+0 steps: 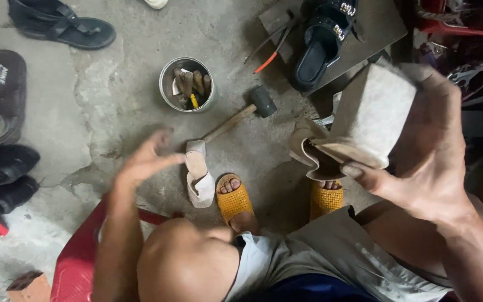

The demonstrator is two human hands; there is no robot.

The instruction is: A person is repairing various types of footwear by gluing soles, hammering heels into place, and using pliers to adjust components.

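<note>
My right hand is raised close to the camera and grips a beige block-heeled shoe, heel up, thumb under its sole edge. My left hand hovers open and blurred above the concrete floor, fingers spread, just left of a second beige shoe lying on the ground. A rubber mallet with a wooden handle lies just beyond that shoe. My feet wear yellow slides.
A metal tin with tools stands on the floor. A black sandal rests on a board with red-handled pliers. More dark sandals line the left edge. A red plastic stool is under me.
</note>
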